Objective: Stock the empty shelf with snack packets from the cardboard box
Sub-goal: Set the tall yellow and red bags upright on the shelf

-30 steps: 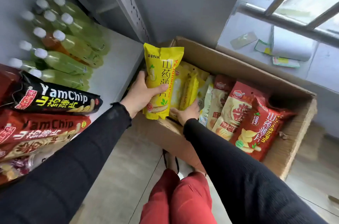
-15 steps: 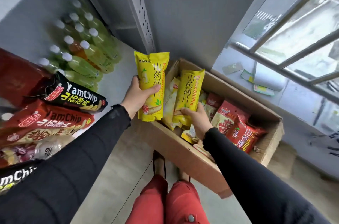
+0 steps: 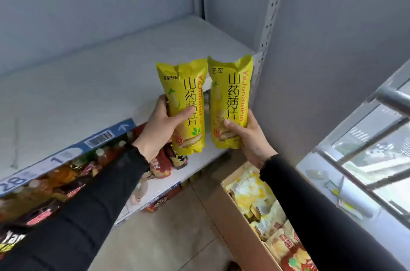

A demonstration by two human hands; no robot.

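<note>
My left hand (image 3: 158, 126) grips a yellow snack packet (image 3: 185, 93) upright by its lower half. My right hand (image 3: 248, 137) grips a second yellow snack packet (image 3: 230, 93) the same way, right beside the first. Both packets are raised in front of the right end of a bare white shelf (image 3: 93, 84). The cardboard box (image 3: 224, 210) sits low at the right on the floor, with several yellow and red packets inside it.
Below the bare shelf, lower shelves hold red and black snack packets (image 3: 162, 166) behind a blue price strip (image 3: 66, 153). A perforated shelf upright (image 3: 269, 15) and a grey wall stand at the right. A window with metal bars (image 3: 377, 148) is at far right.
My right hand lifted a second yellow packet out of the box. Both hands rose with their packets from the box level up to the bare upper shelf, and my view tilted upward.
</note>
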